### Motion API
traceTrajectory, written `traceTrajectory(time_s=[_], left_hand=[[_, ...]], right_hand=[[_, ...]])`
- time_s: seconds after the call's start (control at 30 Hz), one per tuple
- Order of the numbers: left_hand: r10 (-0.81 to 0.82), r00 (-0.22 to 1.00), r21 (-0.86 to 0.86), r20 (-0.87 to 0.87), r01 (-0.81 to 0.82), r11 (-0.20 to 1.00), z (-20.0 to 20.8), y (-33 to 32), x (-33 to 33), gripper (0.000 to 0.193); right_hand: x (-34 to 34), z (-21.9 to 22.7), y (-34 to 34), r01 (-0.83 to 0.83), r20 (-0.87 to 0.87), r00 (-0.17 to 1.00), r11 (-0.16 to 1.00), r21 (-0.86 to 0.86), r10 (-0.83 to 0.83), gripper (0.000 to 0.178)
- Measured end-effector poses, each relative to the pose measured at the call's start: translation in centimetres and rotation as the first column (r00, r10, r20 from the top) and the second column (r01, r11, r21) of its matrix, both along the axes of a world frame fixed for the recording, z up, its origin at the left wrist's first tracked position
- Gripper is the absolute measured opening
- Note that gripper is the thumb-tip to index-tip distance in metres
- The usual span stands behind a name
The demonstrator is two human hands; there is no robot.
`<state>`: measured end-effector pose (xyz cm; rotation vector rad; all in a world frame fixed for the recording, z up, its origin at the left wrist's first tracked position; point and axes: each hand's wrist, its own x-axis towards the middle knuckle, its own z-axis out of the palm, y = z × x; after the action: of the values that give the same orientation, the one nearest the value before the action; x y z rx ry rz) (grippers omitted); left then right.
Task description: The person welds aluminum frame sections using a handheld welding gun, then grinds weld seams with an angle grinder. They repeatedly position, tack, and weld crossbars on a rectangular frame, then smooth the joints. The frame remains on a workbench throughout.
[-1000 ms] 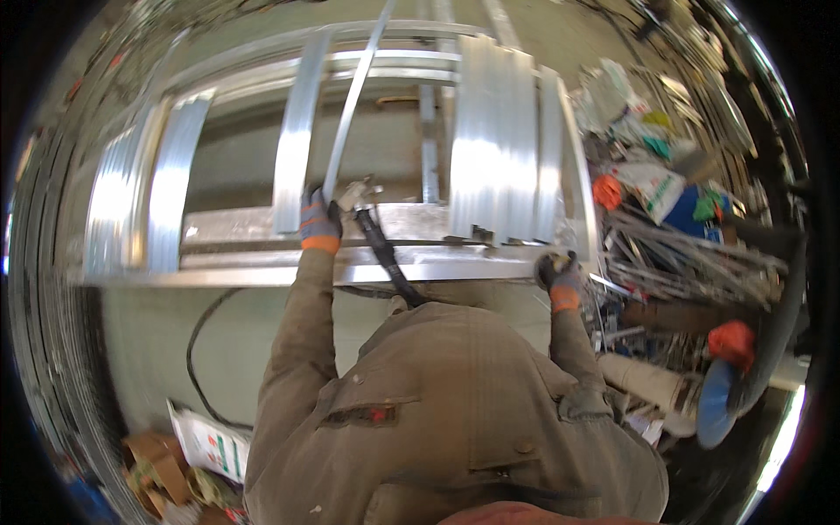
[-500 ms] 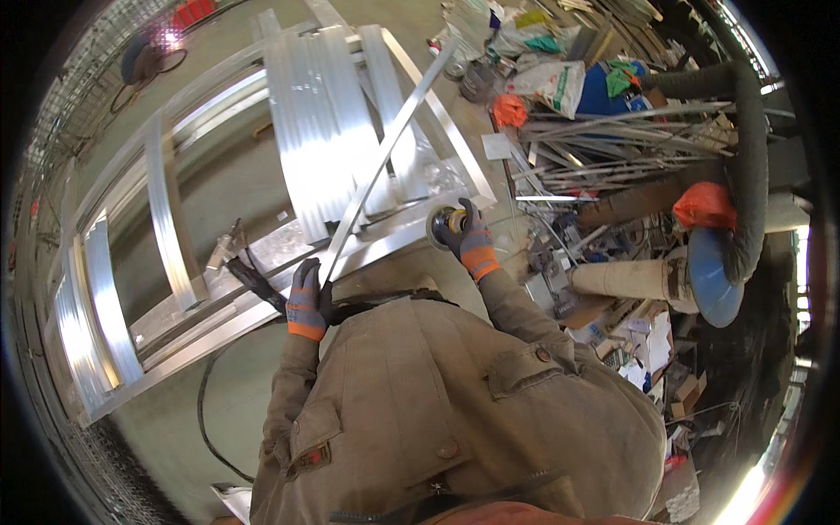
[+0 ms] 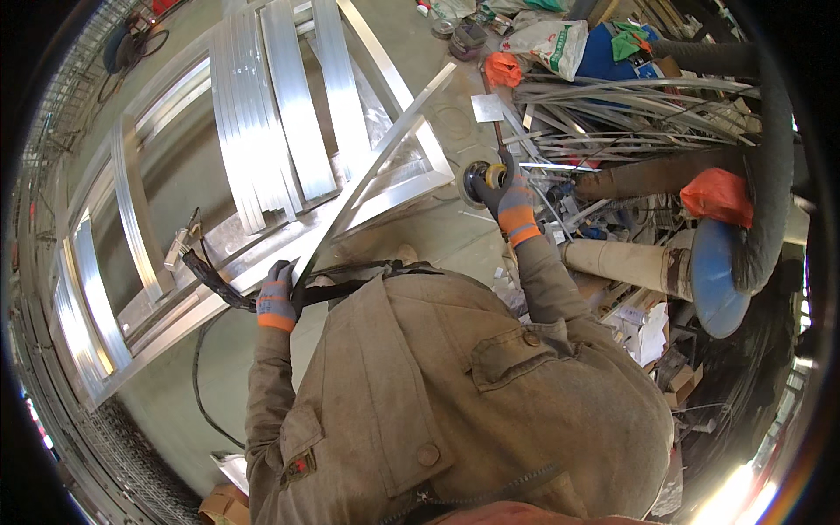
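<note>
My left hand (image 3: 279,296), in a grey glove with an orange cuff, is closed around the near end of a long, flat metal bar (image 3: 372,168). The bar slants away to the upper right, over the edge of a metal frame (image 3: 398,194). Off to the right, my right hand (image 3: 512,199), gloved alike, grips a round disc-shaped hand tool (image 3: 477,184), dark with a yellow part. Its exact kind is not clear. That tool is held apart from the bar. Shiny ribbed metal profiles (image 3: 241,131) lie across the frame beyond my left hand.
A dark cable bundle (image 3: 213,278) lies by the frame's near edge. Scrap strips (image 3: 647,105), sacks (image 3: 551,48) and an orange bag (image 3: 503,69) are heaped at the far right. Closer stand a pale duct (image 3: 626,265), a blue disc (image 3: 720,284) and a thick hose (image 3: 770,192).
My right hand has moved right and slightly nearer with the round tool. My left hand and the bar's near end have shifted a little left. The whole view has also shifted.
</note>
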<state>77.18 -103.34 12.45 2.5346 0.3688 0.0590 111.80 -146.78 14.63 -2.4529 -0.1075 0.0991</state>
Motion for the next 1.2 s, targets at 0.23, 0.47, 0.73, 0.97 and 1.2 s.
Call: traceTrajectory(time_s=[0.23, 0.47, 0.73, 0.97, 1.2], left_hand=[[0.054, 0.965, 0.094, -0.256, -0.031, 0.995, 0.9, -6.2, 13.4, 0.065], [0.159, 0.936, 0.120, -0.313, -0.127, 0.985, 0.1, -9.9, 24.6, 0.042], [0.168, 0.932, 0.135, -0.320, -0.130, 0.982, -1.1, -9.9, 25.1, 0.028], [0.157, 0.949, 0.116, -0.272, -0.130, 0.985, -1.5, -9.6, 25.0, 0.025], [0.164, 0.940, 0.107, -0.298, -0.138, 0.985, -1.1, -9.5, 25.3, 0.024]], right_hand=[[8.4, 4.1, 1.0, -0.203, 0.186, 0.960, 0.977, -0.062, 0.211, 0.070], [14.1, 5.6, 4.9, -0.313, 0.135, 0.931, 0.930, -0.191, 0.341, 0.065], [18.4, 3.6, 11.5, -0.393, 0.237, 0.821, 0.816, -0.425, 0.519, 0.064], [24.5, 2.9, 14.1, -0.436, 0.029, 0.843, 0.713, -0.550, 0.538, 0.059], [27.4, 1.4, 15.1, -0.507, -0.065, 0.812, 0.646, -0.570, 0.580, 0.050]])
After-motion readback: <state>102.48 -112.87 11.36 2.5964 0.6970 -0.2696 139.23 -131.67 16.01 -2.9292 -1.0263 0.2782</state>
